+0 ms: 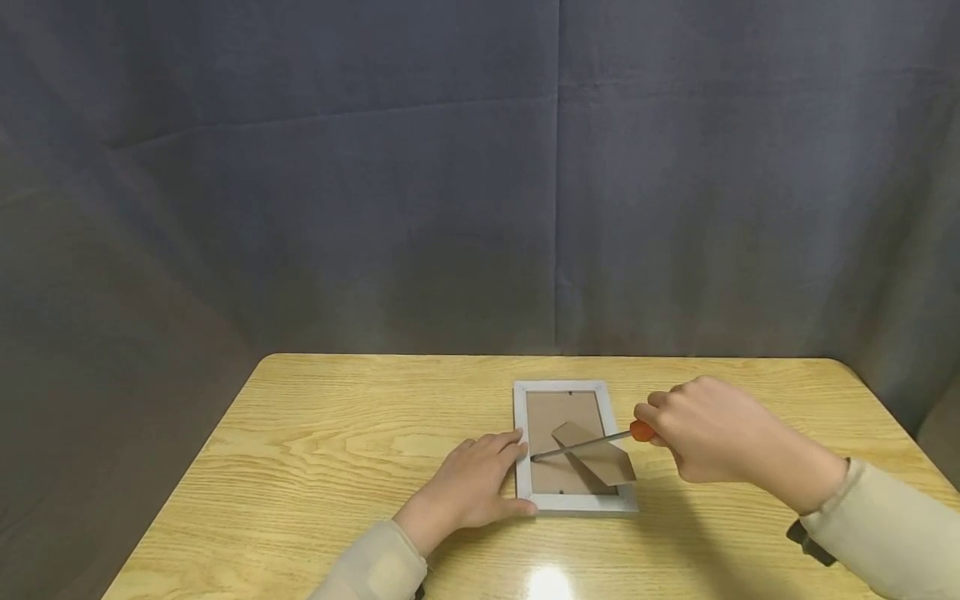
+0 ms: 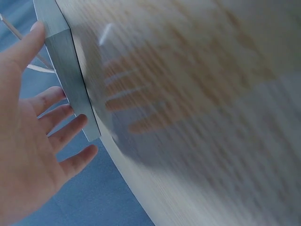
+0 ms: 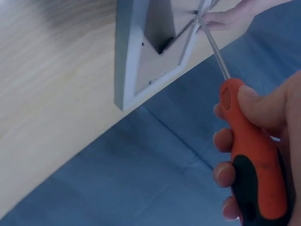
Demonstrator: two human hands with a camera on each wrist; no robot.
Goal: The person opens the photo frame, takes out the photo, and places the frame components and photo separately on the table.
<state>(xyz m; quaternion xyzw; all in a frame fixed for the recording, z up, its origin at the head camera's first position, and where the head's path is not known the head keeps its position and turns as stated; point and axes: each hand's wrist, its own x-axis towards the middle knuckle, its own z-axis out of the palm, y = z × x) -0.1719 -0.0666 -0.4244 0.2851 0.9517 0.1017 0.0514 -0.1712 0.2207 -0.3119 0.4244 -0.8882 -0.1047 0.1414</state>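
A white picture frame (image 1: 581,503) lies face down on the table, its brown backing board (image 1: 551,408) showing. The cardboard stand flap (image 1: 600,460) is raised off that board. My right hand (image 1: 708,429) grips a screwdriver with an orange and black handle (image 3: 256,155). Its metal shaft (image 1: 581,446) slants over the flap, the tip at the left inner edge of the frame, by a small dark tab. Against the frame's left side rest the fairly straight fingers of my left hand (image 1: 476,479), while the thumb touches the near left corner.
The wood-grain table (image 1: 322,450) has rounded far corners. Dark grey-blue curtains (image 1: 420,208) hang behind it and at both sides. A shadow from the right arm falls on the table right of the frame.
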